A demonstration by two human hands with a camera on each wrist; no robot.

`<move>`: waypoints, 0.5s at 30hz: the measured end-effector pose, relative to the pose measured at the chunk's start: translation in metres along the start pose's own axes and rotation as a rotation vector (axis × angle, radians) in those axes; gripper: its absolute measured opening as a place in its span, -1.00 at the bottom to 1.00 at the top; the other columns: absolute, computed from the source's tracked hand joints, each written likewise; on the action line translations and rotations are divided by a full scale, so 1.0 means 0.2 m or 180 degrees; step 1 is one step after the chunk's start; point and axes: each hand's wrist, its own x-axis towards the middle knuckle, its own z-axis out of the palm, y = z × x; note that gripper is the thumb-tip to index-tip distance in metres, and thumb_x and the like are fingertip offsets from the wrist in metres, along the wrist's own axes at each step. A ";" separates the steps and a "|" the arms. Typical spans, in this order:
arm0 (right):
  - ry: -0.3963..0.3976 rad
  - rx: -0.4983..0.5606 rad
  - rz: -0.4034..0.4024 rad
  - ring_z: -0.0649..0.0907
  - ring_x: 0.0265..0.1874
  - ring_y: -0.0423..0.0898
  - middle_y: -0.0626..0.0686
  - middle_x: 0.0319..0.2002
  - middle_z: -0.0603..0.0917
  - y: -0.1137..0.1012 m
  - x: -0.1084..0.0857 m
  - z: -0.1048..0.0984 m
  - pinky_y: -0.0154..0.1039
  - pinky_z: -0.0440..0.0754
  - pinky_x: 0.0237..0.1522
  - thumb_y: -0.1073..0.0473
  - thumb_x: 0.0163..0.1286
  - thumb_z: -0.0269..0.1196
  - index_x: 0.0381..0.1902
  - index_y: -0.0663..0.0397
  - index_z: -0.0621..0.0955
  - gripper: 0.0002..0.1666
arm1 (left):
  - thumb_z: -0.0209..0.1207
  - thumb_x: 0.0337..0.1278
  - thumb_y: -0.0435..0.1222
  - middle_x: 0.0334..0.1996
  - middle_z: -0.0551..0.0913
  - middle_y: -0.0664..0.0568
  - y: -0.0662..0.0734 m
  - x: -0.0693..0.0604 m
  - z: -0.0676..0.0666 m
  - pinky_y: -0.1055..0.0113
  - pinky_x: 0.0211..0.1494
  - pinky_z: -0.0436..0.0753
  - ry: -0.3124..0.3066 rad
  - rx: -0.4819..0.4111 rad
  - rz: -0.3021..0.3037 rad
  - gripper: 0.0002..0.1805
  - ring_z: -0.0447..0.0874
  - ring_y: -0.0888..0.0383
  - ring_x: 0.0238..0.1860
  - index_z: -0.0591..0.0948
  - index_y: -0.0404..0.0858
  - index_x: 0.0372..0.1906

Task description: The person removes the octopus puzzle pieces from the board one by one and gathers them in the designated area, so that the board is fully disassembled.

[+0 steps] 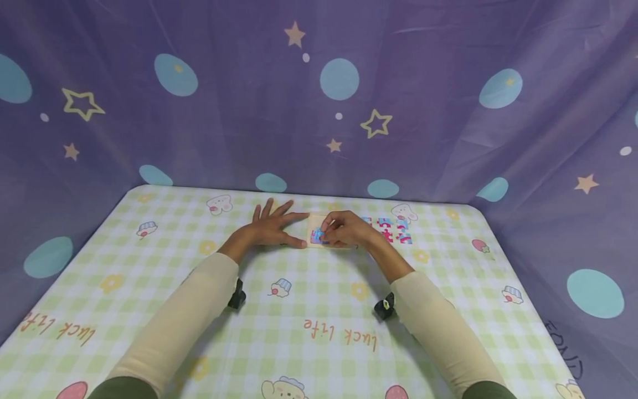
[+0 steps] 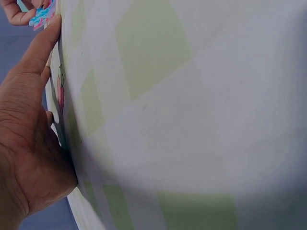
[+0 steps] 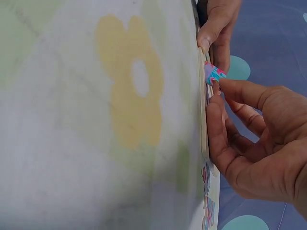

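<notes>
A small wooden puzzle board (image 1: pixel 316 220) lies flat on the table. At its left edge rests my left hand (image 1: pixel 269 228), fingers spread, with thumb and index finger against the board. Over the board, my right hand (image 1: pixel 349 228) pinches a pink-and-blue jigsaw piece (image 3: pixel 215 74) between thumb and fingers. That piece is tilted up from the board in the right wrist view; how much of it touches the board I cannot tell. My right hand covers much of the board's right side in the head view.
Several loose jigsaw pieces (image 1: pixel 385 224) in pink and blue lie just right of the board, some partly behind my right hand. A checked cloth (image 1: pixel 319 302) with printed pictures covers the table. Behind the table's far edge hangs a purple curtain (image 1: pixel 279 127).
</notes>
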 end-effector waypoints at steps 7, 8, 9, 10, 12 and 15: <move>0.0092 0.0069 0.0157 0.73 -0.28 -0.09 0.00 -0.27 0.70 -0.01 0.00 0.00 -0.28 0.82 -0.17 0.33 0.58 0.40 -0.01 0.25 0.70 -0.88 | 0.37 0.07 0.61 0.93 -0.32 0.10 0.03 -0.04 -0.02 -0.43 0.74 -0.75 -0.0007 -0.0115 0.0049 0.17 -0.80 -0.34 0.83 0.23 0.47 0.79; 0.0093 0.0096 0.0180 0.74 -0.28 -0.09 0.01 -0.26 0.71 -0.01 0.00 0.00 -0.28 0.83 -0.16 0.33 0.58 0.39 0.00 0.24 0.69 -0.88 | 0.37 0.08 0.60 0.93 -0.32 0.08 0.04 -0.05 -0.02 -0.43 0.74 -0.75 -0.0009 -0.0133 0.0059 0.17 -0.81 -0.34 0.83 0.23 0.46 0.80; 0.0097 0.0118 0.0198 0.74 -0.27 -0.09 0.02 -0.25 0.72 0.00 0.00 0.00 -0.28 0.84 -0.15 0.34 0.59 0.38 0.00 0.25 0.69 -0.88 | 0.37 0.07 0.61 0.93 -0.31 0.08 0.03 -0.05 -0.02 -0.43 0.74 -0.75 0.0001 -0.0143 0.0065 0.18 -0.80 -0.35 0.83 0.24 0.46 0.79; 0.0103 0.0130 0.0211 0.75 -0.27 -0.09 0.02 -0.24 0.73 0.00 0.01 0.00 -0.28 0.85 -0.14 0.34 0.59 0.38 0.01 0.25 0.69 -0.87 | 0.37 0.08 0.60 0.93 -0.31 0.06 0.04 -0.05 -0.02 -0.44 0.73 -0.75 -0.0010 -0.0150 0.0068 0.17 -0.80 -0.36 0.83 0.24 0.44 0.80; 0.0111 0.0152 0.0220 0.76 -0.26 -0.10 0.03 -0.22 0.73 0.00 0.01 0.00 -0.27 0.87 -0.12 0.34 0.60 0.37 0.03 0.27 0.69 -0.86 | 0.37 0.08 0.60 0.93 -0.31 0.05 0.03 -0.04 -0.02 -0.44 0.74 -0.74 -0.0011 -0.0117 0.0056 0.18 -0.79 -0.37 0.83 0.24 0.44 0.80; 0.0117 0.0165 0.0215 0.78 -0.25 -0.09 0.05 -0.21 0.72 0.01 0.01 -0.01 -0.24 0.90 -0.08 0.35 0.61 0.35 0.04 0.29 0.68 -0.86 | 0.36 0.06 0.62 0.93 -0.31 0.04 0.02 -0.03 -0.01 -0.48 0.72 -0.74 0.0015 -0.0082 0.0065 0.18 -0.79 -0.39 0.83 0.24 0.45 0.80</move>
